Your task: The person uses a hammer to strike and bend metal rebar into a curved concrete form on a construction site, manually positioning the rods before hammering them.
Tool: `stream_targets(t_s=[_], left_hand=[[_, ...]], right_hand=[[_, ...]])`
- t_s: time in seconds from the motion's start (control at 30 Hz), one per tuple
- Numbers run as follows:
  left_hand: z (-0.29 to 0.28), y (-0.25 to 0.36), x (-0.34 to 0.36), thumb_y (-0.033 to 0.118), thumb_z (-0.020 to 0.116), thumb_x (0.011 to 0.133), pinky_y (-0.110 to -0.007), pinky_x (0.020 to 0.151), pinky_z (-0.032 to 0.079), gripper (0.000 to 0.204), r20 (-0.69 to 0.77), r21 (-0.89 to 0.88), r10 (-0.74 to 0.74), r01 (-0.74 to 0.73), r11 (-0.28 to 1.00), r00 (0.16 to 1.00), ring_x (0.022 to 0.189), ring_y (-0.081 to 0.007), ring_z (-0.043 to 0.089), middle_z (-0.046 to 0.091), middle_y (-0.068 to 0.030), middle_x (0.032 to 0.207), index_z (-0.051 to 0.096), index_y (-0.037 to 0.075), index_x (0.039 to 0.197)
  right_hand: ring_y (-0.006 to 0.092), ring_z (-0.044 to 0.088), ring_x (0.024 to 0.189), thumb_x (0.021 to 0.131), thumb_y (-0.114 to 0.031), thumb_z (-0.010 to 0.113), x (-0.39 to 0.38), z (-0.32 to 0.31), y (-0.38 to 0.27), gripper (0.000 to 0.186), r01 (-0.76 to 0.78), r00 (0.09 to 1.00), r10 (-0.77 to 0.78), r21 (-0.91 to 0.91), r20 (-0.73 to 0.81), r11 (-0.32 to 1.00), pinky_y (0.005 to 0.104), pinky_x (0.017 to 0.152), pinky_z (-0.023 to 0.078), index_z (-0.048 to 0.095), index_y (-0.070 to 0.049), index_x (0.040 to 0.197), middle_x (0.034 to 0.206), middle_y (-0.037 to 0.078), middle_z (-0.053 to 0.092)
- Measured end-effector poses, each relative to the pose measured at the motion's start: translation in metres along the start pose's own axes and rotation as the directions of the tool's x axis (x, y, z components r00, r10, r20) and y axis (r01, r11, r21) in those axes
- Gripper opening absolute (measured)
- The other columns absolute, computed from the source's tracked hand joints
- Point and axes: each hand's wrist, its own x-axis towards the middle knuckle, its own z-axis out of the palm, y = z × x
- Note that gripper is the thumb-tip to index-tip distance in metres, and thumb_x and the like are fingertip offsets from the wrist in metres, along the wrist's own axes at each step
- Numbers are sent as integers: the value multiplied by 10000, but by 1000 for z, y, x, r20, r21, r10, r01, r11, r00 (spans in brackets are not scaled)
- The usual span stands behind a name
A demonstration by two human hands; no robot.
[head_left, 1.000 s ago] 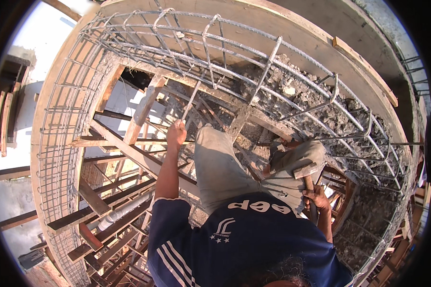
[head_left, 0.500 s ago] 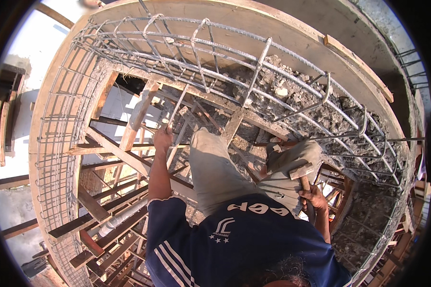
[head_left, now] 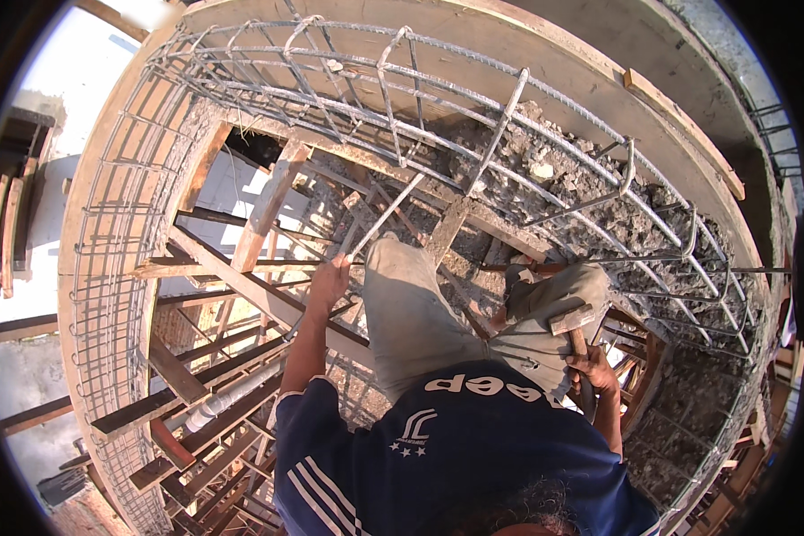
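My left hand (head_left: 330, 279) is closed round a thin steel rod (head_left: 388, 214), beside my left knee. The rod slants up and to the right from my fist, its far end near the inner edge of the rebar cage (head_left: 487, 174). My right hand (head_left: 591, 371) grips the handle of a hammer (head_left: 572, 320) close to my right thigh, head upward. The hammer touches nothing but my hand as far as I can see. Grey trousers cover my bent legs, spread over the timber opening.
A curved plywood form wall (head_left: 545, 49) rings the cage, with rough concrete rubble (head_left: 590, 192) at the right. Wooden beams (head_left: 268, 210) and props cross the deep opening below me. A grey pipe (head_left: 228, 399) runs among them at lower left. Rebar mesh (head_left: 107, 268) lines the left side.
My left hand has moved right and slightly nearer to me, and the rod in it now leans further right. My right hand still holds the hammer in much the same place.
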Motion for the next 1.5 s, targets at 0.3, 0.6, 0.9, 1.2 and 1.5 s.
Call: stream_targets(t_s=[0.3,0.6,0.9,1.2,1.5], left_hand=[[-13,26,64,326,488,983,-503,765,517,337,-99,57,-44,50,997,994,883,-425,659,689,-225,904,701,69,1028],[38,6,19,312,472,1004,-499,654,471,400,-304,-347,-252,140,927,919,689,-444,607,634,-210,695,667,9,829],[-3,39,53,339,486,986,-510,775,514,368,-117,5,-72,73,997,990,874,-442,652,694,-220,887,703,55,897],[-16,-13,77,418,568,981,-355,509,401,483,-4,-416,-132,118,902,991,492,-161,503,496,-60,502,669,0,763],[-30,2,81,339,535,999,-400,617,437,442,-20,-169,53,-56,984,998,580,-234,539,580,-159,604,681,-9,769]], right_hand=[[141,521,404,858,-190,718,-1,2,2,225,39,998,-42,-57,-47,998,286,393,420,582,-16,818,565,40,573],[152,531,409,856,-182,723,2,-5,7,222,59,998,-60,12,19,998,293,382,428,581,-11,859,565,51,572],[152,516,390,819,-172,722,-1,-4,7,203,95,995,-94,11,-9,995,300,372,422,595,-14,822,551,53,561],[146,515,414,839,-199,721,6,-14,22,268,125,992,-125,-20,5,992,291,393,415,597,26,915,568,51,558],[127,522,460,832,-175,739,6,-17,20,266,102,995,-102,30,15,994,277,416,416,621,25,961,591,37,558]])
